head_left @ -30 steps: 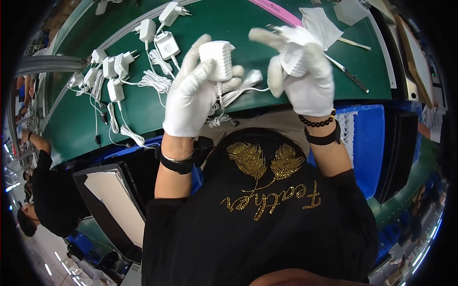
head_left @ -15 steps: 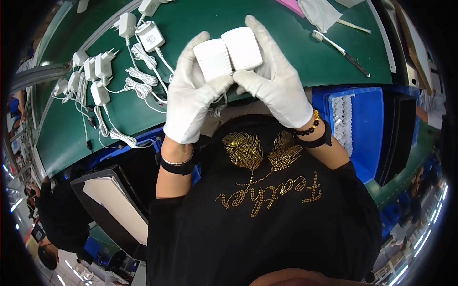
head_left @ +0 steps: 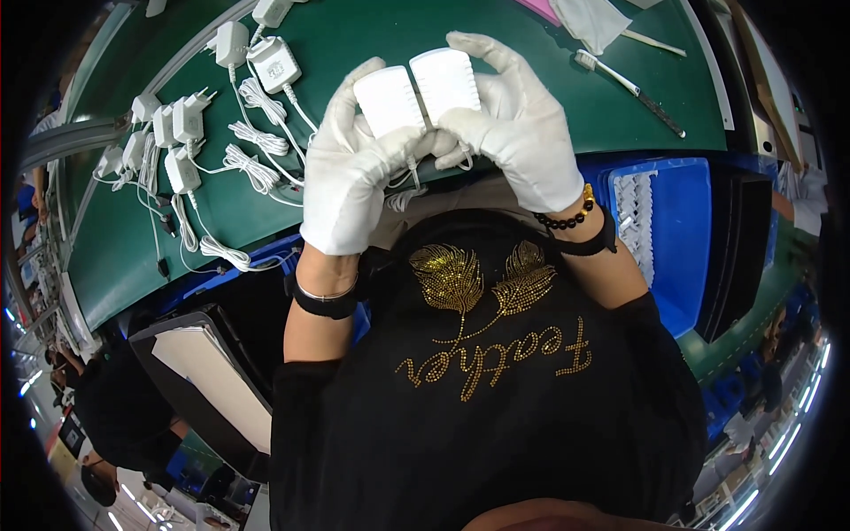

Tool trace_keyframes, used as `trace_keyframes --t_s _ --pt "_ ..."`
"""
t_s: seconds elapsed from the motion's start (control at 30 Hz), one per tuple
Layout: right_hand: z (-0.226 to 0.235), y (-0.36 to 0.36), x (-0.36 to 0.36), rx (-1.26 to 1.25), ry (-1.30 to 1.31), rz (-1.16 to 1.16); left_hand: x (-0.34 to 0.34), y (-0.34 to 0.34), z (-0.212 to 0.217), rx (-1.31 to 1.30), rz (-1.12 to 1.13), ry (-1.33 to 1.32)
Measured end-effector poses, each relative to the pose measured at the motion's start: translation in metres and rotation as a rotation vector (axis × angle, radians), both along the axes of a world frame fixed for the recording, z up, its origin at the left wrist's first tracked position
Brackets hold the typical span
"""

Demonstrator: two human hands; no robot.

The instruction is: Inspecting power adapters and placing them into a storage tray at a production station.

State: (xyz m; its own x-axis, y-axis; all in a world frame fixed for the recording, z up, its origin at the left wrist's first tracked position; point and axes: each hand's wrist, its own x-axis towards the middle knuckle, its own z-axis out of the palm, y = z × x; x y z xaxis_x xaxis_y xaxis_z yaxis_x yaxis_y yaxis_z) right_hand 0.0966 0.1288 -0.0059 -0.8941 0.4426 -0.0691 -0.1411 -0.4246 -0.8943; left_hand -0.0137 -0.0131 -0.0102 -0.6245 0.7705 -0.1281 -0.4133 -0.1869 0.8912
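In white gloves, both my hands are raised over the near edge of the green table. My left hand (head_left: 343, 181) is closed around one white power adapter (head_left: 390, 99), its thumb across the lower part. A second white power adapter (head_left: 445, 81) is gripped in my right hand (head_left: 529, 146). The two adapters stand side by side, with a narrow gap between them and ribbed edges showing. White cords (head_left: 409, 177) hang below my fingers. More white plug adapters (head_left: 274, 64) with bundled cords (head_left: 252, 168) lie on the table to the left.
At the back right lie a toothbrush (head_left: 630, 91) and a whitish cloth or bag (head_left: 595, 25). A blue bin (head_left: 686, 248) with white pieces stands right of me, beside a black box (head_left: 739, 257). Left of me is a black case with a pale panel (head_left: 212, 380). Another person (head_left: 124, 398) is at lower left.
The two adapters have tilted in my hands and the gap between them has widened. My right thumb has shifted onto the lower part of its adapter.
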Motion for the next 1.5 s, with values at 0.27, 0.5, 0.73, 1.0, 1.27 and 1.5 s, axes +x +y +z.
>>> trace_keyframes --t_s 0.27,0.5,0.73,1.0,1.27,1.5 --pt "-0.001 0.004 -0.001 -0.065 -0.024 0.062 0.0 0.0 0.0 0.03 -0.004 -0.051" --pt "-0.015 -0.013 0.001 0.253 0.194 -0.028 0.016 0.0 -0.006 0.028 0.116 0.337" --pt "-0.03 -0.011 0.01 0.401 0.197 -0.006 0.026 -0.007 -0.014 0.085 0.166 0.233" --pt "-0.019 -0.003 0.015 0.403 0.244 -0.051 0.016 -0.011 -0.005 0.036 0.052 0.214" --pt "0.011 0.021 -0.003 0.672 0.085 -0.194 -0.004 -0.007 0.023 0.259 0.138 0.047" --pt "0.0 -0.003 -0.021 0.758 0.135 -0.14 0.013 0.035 0.03 -0.006 0.056 0.354"
